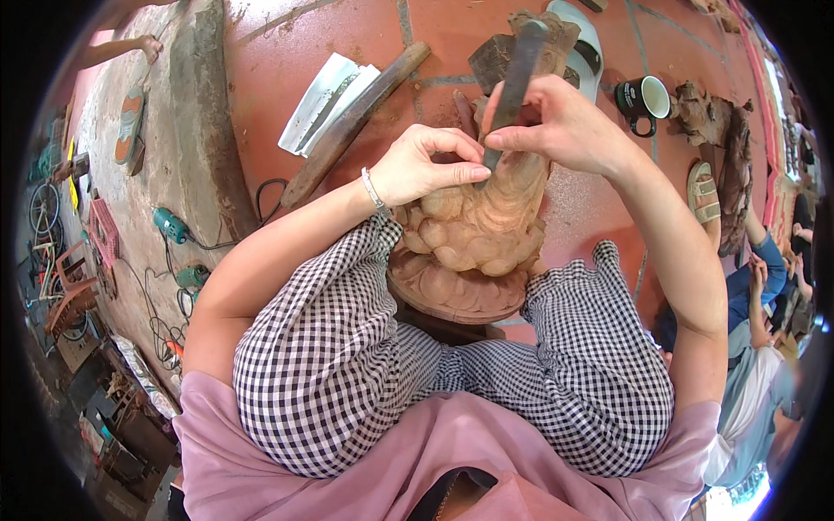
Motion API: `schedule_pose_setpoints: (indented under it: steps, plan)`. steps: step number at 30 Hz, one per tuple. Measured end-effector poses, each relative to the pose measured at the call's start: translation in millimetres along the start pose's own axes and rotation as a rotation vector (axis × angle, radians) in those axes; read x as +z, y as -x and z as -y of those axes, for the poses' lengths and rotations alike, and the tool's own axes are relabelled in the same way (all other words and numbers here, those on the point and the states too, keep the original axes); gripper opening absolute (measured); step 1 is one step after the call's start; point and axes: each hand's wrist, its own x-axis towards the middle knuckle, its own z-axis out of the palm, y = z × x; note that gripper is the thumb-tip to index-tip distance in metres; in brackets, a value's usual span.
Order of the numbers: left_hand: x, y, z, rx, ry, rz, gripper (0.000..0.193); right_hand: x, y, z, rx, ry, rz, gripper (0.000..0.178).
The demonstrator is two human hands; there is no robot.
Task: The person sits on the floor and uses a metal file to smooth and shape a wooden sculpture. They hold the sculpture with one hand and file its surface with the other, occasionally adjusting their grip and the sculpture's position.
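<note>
A carved wooden piece [469,226] with rounded, swirling relief stands between my knees on a broader carved base [456,291]. Above it, my right hand [565,122] is closed round a long, flat, dark metal bar [521,69] that looks like a file. The bar slants down toward the carving's upper surface. My left hand [430,161] pinches the bar's lower end between thumb and fingers, close to the wood. My hands and the bar hide part of the carving's top.
Beyond lie a wooden stick [356,126] and a folded white sheet [311,100]. A black mug [643,100] stands at right, near a sandal [704,193]. Green power tools [170,225] with cords lie left. Other people [764,286] sit at far right.
</note>
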Motion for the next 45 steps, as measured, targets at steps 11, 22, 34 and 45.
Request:
schedule_pose_setpoints:
  steps: [11,22,34,45]
  plan:
    - [4,-4,15,-0.109,0.105,-0.205,0.016,-7,-40,-3,0.211,0.004,0.086,0.012]
    - [2,-9,16,-0.194,0.204,-0.187,0.013,-4,-43,-4,0.162,0.105,0.092,0.014]
    - [-2,-11,17,-0.130,0.221,-0.076,0.011,7,-35,-8,-0.009,0.164,-0.032,0.015]
    - [7,-7,6,-0.057,0.218,-0.102,0.012,11,-29,1,0.090,0.042,0.018,0.013]
